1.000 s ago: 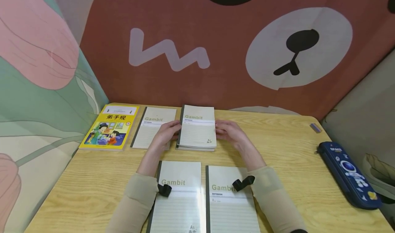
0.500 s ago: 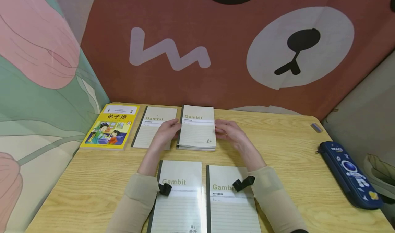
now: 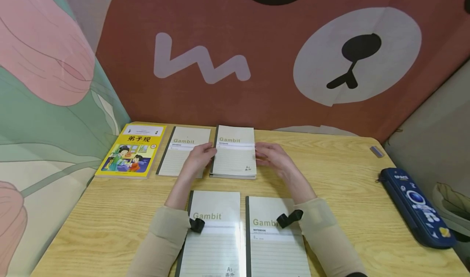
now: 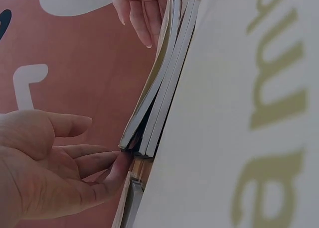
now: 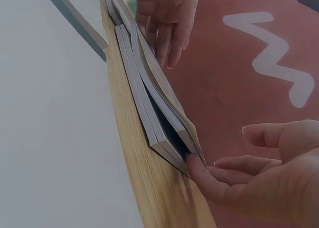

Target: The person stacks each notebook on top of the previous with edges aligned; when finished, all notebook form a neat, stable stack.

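Observation:
A small stack of Gambit notebooks (image 3: 235, 156) lies at the back middle of the table, dark spines to the left. On its left side is my left hand (image 3: 197, 159), with fingertips touching the spine edge. My right hand (image 3: 276, 158) is at the opposite edge. In the right wrist view, a fingertip of the right hand (image 5: 264, 175) touches the stack (image 5: 154, 98) where a gap shows between the upper and lower notebooks. The left wrist view shows the left hand (image 4: 60, 171) at the stack's corner, thumb raised off it. Neither hand wraps round the stack.
Another Gambit notebook (image 3: 176, 158) lies left of the stack, beside a yellow picture book (image 3: 130, 151). Two more notebooks, left (image 3: 213, 244) and right (image 3: 275, 248), lie in front under my forearms. A blue pencil case (image 3: 415, 207) and a small eraser (image 3: 376, 151) are at the right.
The top notebook of the stack has shifted very slightly towards me and to the left. Both hands stay at the stack's sides, the left having moved only a little.

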A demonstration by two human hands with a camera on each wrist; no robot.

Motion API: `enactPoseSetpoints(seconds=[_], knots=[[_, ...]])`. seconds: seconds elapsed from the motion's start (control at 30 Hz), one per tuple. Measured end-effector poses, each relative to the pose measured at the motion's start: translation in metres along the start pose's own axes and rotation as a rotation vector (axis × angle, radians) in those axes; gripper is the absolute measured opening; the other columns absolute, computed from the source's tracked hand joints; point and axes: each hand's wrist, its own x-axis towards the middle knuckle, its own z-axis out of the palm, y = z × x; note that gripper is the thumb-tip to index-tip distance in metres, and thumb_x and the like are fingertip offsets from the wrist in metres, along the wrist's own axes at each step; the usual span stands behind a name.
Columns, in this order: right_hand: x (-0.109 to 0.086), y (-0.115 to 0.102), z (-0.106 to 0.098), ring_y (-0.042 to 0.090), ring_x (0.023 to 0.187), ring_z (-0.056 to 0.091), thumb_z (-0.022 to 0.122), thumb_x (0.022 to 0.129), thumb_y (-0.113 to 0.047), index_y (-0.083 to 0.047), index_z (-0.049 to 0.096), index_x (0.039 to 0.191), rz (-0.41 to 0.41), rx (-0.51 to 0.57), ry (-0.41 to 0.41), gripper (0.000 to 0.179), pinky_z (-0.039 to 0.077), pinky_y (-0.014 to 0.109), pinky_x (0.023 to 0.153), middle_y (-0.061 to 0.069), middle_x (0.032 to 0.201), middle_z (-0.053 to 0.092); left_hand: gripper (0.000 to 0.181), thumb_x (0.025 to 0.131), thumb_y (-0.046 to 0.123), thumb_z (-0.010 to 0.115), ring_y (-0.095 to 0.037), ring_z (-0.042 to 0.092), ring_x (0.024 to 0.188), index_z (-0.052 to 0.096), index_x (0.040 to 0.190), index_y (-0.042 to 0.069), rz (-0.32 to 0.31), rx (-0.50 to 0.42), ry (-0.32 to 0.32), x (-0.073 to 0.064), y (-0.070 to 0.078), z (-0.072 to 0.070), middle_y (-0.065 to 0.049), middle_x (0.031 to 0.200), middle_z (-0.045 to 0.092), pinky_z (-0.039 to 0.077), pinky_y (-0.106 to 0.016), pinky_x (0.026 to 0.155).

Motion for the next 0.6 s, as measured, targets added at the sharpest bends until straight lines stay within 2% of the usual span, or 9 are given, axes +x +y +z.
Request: enactPoseSetpoints(seconds=[0.27, 0.43, 0.6], knots=[[-0.0001, 0.0001, 0.0013, 0.033, 0.139, 0.048, 0.049, 0.109, -0.017, 0.007, 0.039, 0.154, -0.01, -0.024, 0.01, 0.052, 0.045, 0.052, 0.119, 0.022, 0.159, 0.044, 0.06, 0.107, 0.031, 0.049, -0.033, 0.045, 0.149, 0.037, 0.158, 0.002, 0.001, 0.039, -0.011, 0.0001, 0.0004, 0.0003, -0.019, 0.157, 0.049, 0.039, -0.049, 0.124], [-0.0006, -0.0002, 0.0016, 0.035, 0.139, 0.048, 0.048, 0.109, -0.016, 0.008, 0.038, 0.154, -0.018, -0.037, 0.003, 0.052, 0.045, 0.053, 0.119, 0.023, 0.159, 0.042, 0.059, 0.107, 0.031, 0.05, -0.033, 0.045, 0.149, 0.038, 0.158, 0.003, 0.0, 0.046, -0.02, 0.0001, 0.0012, 0.0003, -0.018, 0.156, 0.051, 0.038, -0.048, 0.124], [-0.0015, -0.0008, 0.0023, 0.035, 0.137, 0.048, 0.048, 0.108, -0.015, 0.009, 0.04, 0.152, -0.02, -0.039, 0.002, 0.05, 0.044, 0.055, 0.119, 0.024, 0.158, 0.043, 0.058, 0.108, 0.032, 0.049, -0.034, 0.049, 0.145, 0.039, 0.158, 0.005, -0.006, 0.055, -0.038, -0.0007, 0.0027, 0.0002, -0.017, 0.155, 0.053, 0.042, -0.052, 0.12]])
